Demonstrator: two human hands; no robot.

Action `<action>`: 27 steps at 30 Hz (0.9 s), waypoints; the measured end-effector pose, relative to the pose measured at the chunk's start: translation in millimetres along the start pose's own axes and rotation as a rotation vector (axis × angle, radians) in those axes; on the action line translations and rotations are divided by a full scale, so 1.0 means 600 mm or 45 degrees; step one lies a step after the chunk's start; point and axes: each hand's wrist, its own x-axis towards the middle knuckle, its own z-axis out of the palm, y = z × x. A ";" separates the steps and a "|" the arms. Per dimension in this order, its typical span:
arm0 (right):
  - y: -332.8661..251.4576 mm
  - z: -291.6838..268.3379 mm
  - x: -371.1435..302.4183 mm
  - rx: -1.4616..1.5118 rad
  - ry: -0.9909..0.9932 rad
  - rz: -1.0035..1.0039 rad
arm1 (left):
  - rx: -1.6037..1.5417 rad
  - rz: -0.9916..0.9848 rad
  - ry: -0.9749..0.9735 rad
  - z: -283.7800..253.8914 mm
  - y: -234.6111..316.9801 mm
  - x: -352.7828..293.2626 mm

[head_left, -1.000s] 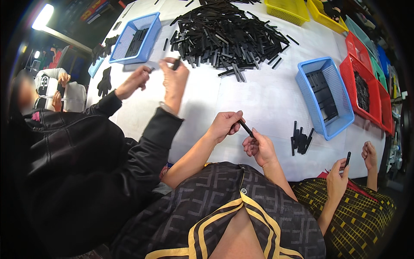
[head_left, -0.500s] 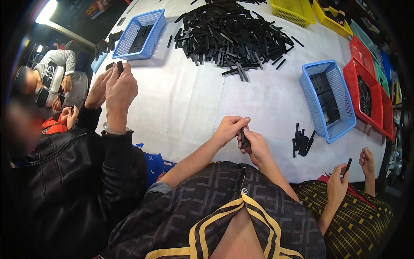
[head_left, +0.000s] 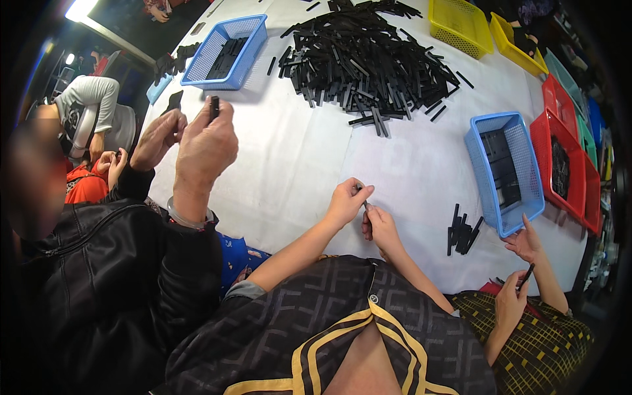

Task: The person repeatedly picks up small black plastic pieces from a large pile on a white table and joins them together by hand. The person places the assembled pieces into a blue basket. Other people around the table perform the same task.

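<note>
Close in front of my body, a slim dark stick [head_left: 366,203] runs between my two hands, tilted and mostly covered by fingers. My left hand [head_left: 345,199] is closed around its upper end. Lower and to the right, my right hand [head_left: 384,229] pinches the other end between thumb and fingers. Several loose black sticks [head_left: 463,235] lie on the white table [head_left: 296,158] to the right of my hands. A large heap of similar black sticks [head_left: 365,62] spreads across the far middle of the table.
A blue basket [head_left: 475,151] with black pieces stands at right, touched by a co-worker's hand [head_left: 526,242]. Red baskets [head_left: 578,197] and yellow baskets [head_left: 461,29] line the far right. At left, another co-worker's hands [head_left: 204,141] hold black pieces near a second blue basket [head_left: 247,69].
My left hand has shifted slightly off my right, and the stick has turned between them. The right co-worker's hand has reached to the blue basket. The left co-worker's hands have moved rightward.
</note>
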 end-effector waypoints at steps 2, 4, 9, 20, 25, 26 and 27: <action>-0.011 -0.002 0.006 -0.015 -0.023 -0.005 | -0.005 -0.082 0.059 -0.027 0.001 0.021; -0.020 -0.011 -0.001 -0.047 -0.039 -0.025 | 0.029 -0.036 0.404 -0.097 -0.019 0.072; -0.016 -0.061 -0.005 0.024 0.185 0.013 | 0.103 -0.024 0.818 -0.268 0.005 0.107; -0.029 -0.098 0.013 0.083 0.393 -0.139 | 1.230 -0.139 1.070 -0.332 0.016 0.102; -0.035 -0.083 0.020 0.090 0.341 -0.100 | 1.172 0.144 0.768 -0.177 0.041 0.135; -0.034 -0.079 0.022 0.091 0.317 -0.097 | 1.104 0.209 0.566 -0.133 0.050 0.142; -0.034 -0.076 0.022 0.090 0.297 -0.096 | 1.063 0.251 0.481 -0.092 0.051 0.155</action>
